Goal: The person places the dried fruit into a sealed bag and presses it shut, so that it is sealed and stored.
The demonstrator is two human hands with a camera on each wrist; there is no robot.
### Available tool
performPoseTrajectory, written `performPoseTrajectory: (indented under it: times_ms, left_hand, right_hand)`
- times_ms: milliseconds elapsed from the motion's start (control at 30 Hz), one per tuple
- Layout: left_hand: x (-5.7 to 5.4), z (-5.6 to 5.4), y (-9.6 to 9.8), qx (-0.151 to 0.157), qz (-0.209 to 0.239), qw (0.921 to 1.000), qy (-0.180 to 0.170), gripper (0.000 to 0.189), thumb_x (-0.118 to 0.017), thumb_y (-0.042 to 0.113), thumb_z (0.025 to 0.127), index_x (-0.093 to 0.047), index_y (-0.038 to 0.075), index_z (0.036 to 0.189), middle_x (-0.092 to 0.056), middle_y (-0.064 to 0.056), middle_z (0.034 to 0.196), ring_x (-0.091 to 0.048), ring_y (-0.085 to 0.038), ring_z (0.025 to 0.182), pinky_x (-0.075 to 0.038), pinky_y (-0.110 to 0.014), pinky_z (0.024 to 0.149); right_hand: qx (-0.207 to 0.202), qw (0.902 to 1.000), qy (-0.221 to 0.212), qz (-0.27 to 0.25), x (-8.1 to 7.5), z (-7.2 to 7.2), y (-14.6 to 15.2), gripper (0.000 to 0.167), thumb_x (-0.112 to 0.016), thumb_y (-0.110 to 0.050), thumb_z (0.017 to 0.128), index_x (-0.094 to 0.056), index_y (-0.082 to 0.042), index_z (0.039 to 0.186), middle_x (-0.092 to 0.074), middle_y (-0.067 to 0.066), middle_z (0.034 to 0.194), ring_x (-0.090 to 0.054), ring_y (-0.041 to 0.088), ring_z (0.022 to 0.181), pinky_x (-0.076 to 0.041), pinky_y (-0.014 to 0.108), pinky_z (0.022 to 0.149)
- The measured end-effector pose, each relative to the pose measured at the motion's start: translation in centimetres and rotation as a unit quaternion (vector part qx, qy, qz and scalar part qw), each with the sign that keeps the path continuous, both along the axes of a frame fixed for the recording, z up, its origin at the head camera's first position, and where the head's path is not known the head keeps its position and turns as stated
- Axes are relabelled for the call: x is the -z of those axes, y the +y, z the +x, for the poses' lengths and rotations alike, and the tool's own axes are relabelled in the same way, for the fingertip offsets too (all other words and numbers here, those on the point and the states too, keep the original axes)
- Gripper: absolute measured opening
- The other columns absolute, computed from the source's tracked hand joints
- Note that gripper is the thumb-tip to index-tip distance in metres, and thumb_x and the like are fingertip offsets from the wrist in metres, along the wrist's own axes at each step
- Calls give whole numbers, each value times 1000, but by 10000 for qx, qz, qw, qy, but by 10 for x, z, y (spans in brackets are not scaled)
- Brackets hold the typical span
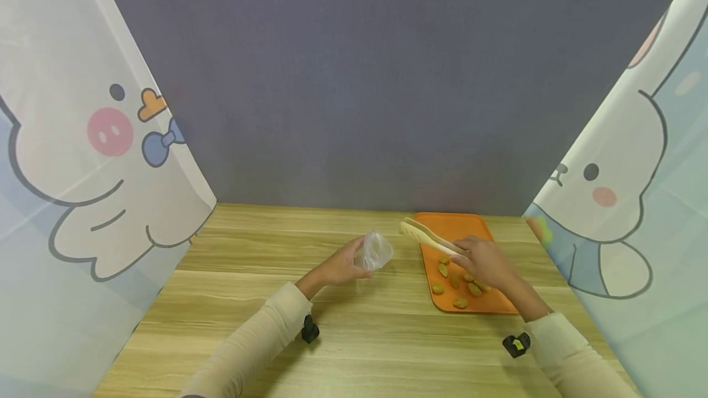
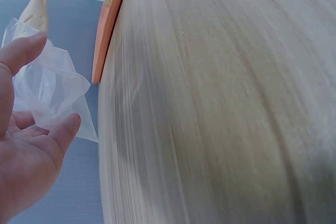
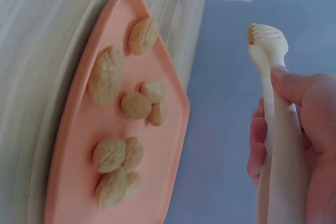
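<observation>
Tongs (image 1: 423,237), pale and smooth, slant up-left at right of centre as I watch remotely, gripped in the curled fingers of my right hand (image 1: 487,263), tips near the clear, crinkled bag (image 1: 377,252) my left hand (image 1: 342,264) holds between spread, curved fingers; wrinkled oval nuts (image 1: 474,289) dot the orange tray (image 1: 450,221), lower right; whether the tips pinch one, I cannot tell

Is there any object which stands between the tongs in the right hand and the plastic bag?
Nothing visible does. In the head view, only open air separates the tongs in the right hand from the plastic bag in the left hand. The orange tray lies lower, on the table.
</observation>
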State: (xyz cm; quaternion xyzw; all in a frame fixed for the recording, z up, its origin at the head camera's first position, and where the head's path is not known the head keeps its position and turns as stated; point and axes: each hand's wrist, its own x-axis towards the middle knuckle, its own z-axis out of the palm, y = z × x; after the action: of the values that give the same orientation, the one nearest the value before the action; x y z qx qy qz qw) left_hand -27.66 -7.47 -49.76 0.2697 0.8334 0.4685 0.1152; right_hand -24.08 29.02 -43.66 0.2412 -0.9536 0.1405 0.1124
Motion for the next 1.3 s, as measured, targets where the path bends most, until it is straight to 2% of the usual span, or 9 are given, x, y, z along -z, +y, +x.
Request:
performPoseTrajectory:
  times_ms: [300, 567, 867, 1100, 1300]
  left_hand:
    - [1, -3, 1, 48, -16, 10000, -79, 95, -79, 19, 87, -22, 7, 162, -50, -15, 147, -55, -31, 131, -47, -52, 109]
    - [2, -3, 2, 21, -18, 10000, -11, 94, -80, 19, 86, -25, 8, 161, -53, -13, 143, -56, -27, 125, -45, -54, 110]
    - [3, -2, 3, -74, -99, 9999, 37, 95, -81, 22, 85, -26, 8, 161, -54, -13, 143, -55, -27, 126, -42, -54, 113]
    - [3, -2, 5, -62, -106, 9999, 53, 94, -80, 22, 85, -27, 7, 161, -56, -11, 137, -58, -23, 117, -46, -50, 108]
    - [3, -2, 5, -115, -112, 9999, 10, 94, -80, 22, 86, -25, 7, 161, -55, -13, 140, -59, -25, 118, -51, -47, 103]
  right_hand:
    - [-223, 9995, -154, -144, -4, 6, -14, 39, -75, -24, 93, -72, 1, 123, -73, 9, 100, -53, 4, 65, -46, 24, 59]
    - [-243, 9992, -245, -202, -4, 7, -24, 38, -76, -21, 92, -72, 1, 123, -73, 8, 105, -57, 6, 71, -50, 29, 64]
    - [-343, 9992, -177, -92, -5, 8, -30, 40, -75, -24, 93, -72, 0, 124, -73, 8, 108, -59, 5, 72, -52, 30, 65]
    - [-334, 9990, -248, -154, -5, 8, -32, 42, -75, -26, 93, -70, 0, 126, -73, 10, 112, -59, 5, 73, -51, 28, 66]
    - [-223, 9984, -450, -277, -8, 9, -28, 45, -74, -26, 94, -68, 1, 129, -72, 9, 115, -58, 6, 76, -49, 27, 65]
